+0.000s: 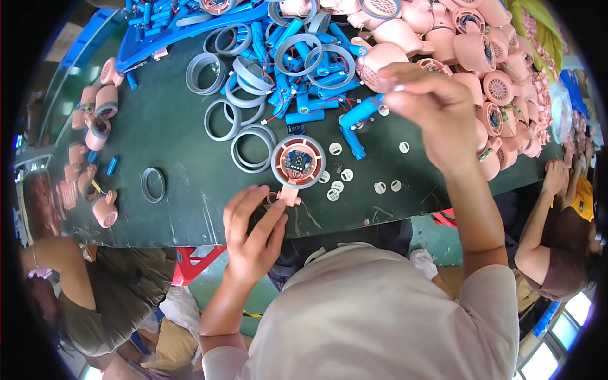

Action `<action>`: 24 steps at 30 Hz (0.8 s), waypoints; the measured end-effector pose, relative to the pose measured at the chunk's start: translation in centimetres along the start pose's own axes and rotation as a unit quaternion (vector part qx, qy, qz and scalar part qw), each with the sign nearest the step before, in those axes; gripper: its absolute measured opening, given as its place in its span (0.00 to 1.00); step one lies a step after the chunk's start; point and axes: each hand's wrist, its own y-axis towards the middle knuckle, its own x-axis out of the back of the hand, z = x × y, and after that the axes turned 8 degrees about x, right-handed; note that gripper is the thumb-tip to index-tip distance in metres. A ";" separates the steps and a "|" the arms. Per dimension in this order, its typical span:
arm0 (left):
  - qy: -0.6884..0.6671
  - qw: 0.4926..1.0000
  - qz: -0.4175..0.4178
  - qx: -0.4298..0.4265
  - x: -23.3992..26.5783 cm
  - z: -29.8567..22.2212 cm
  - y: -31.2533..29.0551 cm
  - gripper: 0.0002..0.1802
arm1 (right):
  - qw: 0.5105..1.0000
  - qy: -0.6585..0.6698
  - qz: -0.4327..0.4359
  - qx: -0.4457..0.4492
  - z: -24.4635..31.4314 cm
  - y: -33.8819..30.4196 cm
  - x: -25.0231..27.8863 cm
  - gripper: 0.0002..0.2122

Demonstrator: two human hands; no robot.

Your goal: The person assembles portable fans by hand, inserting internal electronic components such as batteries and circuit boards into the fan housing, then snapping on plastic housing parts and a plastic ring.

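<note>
A pink fan housing (291, 195) lies face up near the table's front edge, a grey ring round its rim and a small blue circuit board (297, 162) inside. Bent fingers of my left hand (252, 235) hold the housing at its short handle, where a thin red wire loops out. Raised over the table on the right, my right hand (440, 107) pinches the end of a blue cylindrical battery (361, 113) between its fingertips. Just below that lies another blue battery (353, 143). Several round white stickers (337, 186) are scattered right of the housing.
Loose grey rings (252, 148) and a heap of wired blue batteries (304, 104) lie beyond the housing. Pink housings (472, 54) pile up at right, more (104, 209) at left. A blue tray (158, 45) stands at back left. Other people sit on both sides.
</note>
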 end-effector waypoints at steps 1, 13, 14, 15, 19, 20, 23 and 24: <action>-0.011 1.000 0.003 -0.024 -0.1 0.1 0.3 0.20 | 1.000 0.013 -0.022 -0.011 0.5 -0.2 0.2 0.04; -0.460 0.870 -0.009 0.175 -4.1 -4.4 1.6 0.15 | 0.971 -0.220 0.084 0.032 2.6 -7.4 -4.9 0.09; -0.459 0.873 -0.013 0.161 -4.3 -4.2 1.5 0.15 | 0.967 -0.231 0.090 0.056 2.5 -7.5 -5.1 0.10; -0.450 0.871 0.000 0.200 -4.1 -4.5 1.4 0.15 | 0.968 -0.228 0.090 0.044 2.3 -7.6 -5.2 0.09; -0.431 0.858 -0.006 0.278 -3.6 -5.4 1.3 0.14 | 0.965 -0.232 0.106 0.058 1.7 -7.2 -5.5 0.07; -0.409 0.873 -0.002 0.266 -3.6 -5.4 1.2 0.14 | 0.965 -0.231 0.106 0.060 1.7 -7.2 -5.4 0.07; -0.354 0.903 0.006 0.241 -3.4 -5.3 1.5 0.12 | 0.956 -0.247 0.125 0.092 1.8 -6.9 -5.4 0.07; -0.315 0.921 0.016 0.229 -3.2 -5.4 1.7 0.12 | 0.942 -0.286 0.139 0.107 2.0 -7.0 -5.5 0.08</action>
